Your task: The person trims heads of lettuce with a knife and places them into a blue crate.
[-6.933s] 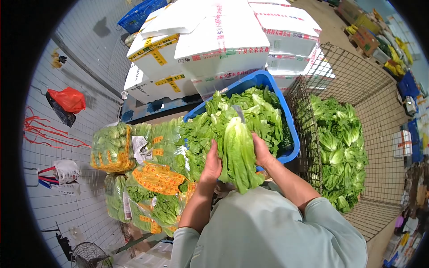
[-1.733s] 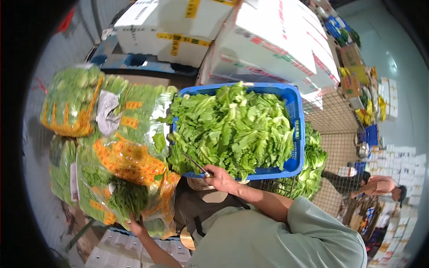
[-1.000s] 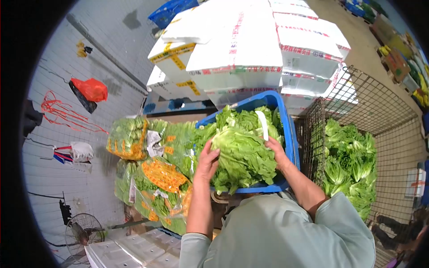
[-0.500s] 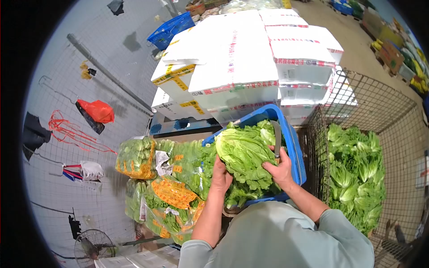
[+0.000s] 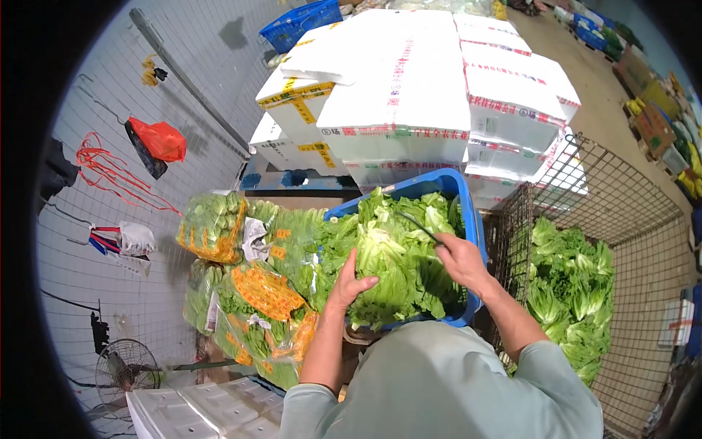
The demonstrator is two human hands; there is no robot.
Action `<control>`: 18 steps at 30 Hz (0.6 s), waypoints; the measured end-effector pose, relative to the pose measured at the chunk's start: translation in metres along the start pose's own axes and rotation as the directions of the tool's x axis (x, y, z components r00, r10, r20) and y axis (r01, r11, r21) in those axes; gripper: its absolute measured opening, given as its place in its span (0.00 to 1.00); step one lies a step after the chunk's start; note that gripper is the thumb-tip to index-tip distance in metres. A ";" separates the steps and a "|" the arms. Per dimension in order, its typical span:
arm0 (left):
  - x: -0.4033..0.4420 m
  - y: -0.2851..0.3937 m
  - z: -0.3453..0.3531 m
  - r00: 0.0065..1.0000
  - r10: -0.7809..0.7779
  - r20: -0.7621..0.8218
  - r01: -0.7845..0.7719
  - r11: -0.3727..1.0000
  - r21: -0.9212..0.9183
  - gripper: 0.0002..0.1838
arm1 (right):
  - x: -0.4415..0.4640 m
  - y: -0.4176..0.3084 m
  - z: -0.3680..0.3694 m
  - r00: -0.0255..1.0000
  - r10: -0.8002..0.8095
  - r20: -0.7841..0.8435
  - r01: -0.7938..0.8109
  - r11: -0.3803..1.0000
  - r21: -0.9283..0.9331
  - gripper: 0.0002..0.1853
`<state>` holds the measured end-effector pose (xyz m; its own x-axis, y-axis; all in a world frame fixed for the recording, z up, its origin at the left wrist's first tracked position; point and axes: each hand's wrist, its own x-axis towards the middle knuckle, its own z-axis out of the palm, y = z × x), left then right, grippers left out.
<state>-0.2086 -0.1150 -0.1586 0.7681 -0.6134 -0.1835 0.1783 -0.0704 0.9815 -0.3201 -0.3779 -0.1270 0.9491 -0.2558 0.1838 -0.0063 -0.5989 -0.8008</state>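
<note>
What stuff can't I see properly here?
All in the head view:
Floor of the blue crate: hidden by lettuce.
Handle of the knife: mostly hidden by the right hand.
Dark thing, far left: cut off by the edge.
Faraway pile, upper right: too small and blurred.

The left hand [image 5: 351, 284] sits toward the blue crate's [image 5: 472, 216] left side, fingers straight and pointing away from the body, thumb spread inward. The right hand [image 5: 462, 262] is curled closed near its right edge. Both bare forearms reach forward.
</note>
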 end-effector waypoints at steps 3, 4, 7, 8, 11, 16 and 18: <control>-0.007 0.007 0.005 0.999 -0.023 0.036 0.021 0.997 0.076 0.54 | 0.013 -0.034 0.001 0.906 -0.400 0.137 0.419 0.892 -0.171 0.15; -0.009 0.009 0.006 0.996 -0.066 0.066 0.064 0.998 0.026 0.53 | 0.016 -0.035 0.006 0.867 -0.460 0.192 0.496 0.831 -0.250 0.17; -0.017 0.025 0.014 0.990 -0.123 0.076 0.129 0.987 -0.092 0.52 | 0.022 -0.039 0.008 0.844 -0.488 0.223 0.536 0.782 -0.318 0.15; -0.020 0.031 0.016 0.987 -0.145 0.065 0.150 0.985 -0.090 0.52 | 0.023 -0.037 0.008 0.826 -0.514 0.231 0.564 0.762 -0.318 0.15; -0.022 0.028 0.015 0.987 -0.141 0.074 0.147 0.985 -0.085 0.53 | 0.023 -0.028 0.013 0.803 -0.560 0.205 0.596 0.757 -0.268 0.15; -0.015 0.025 0.012 0.990 -0.021 0.140 0.007 0.995 0.099 0.55 | 0.024 -0.010 0.019 0.801 -0.583 0.133 0.596 0.760 -0.257 0.16; -0.014 0.014 0.007 0.991 0.020 0.133 -0.055 0.963 0.263 0.56 | 0.021 -0.003 0.020 0.788 -0.606 0.107 0.611 0.749 -0.257 0.16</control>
<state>-0.2216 -0.1129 -0.1423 0.6827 -0.7142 -0.1544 -0.0322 -0.2405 0.9701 -0.2935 -0.3661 -0.1326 0.7855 0.2429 0.5693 0.4941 -0.8000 -0.3404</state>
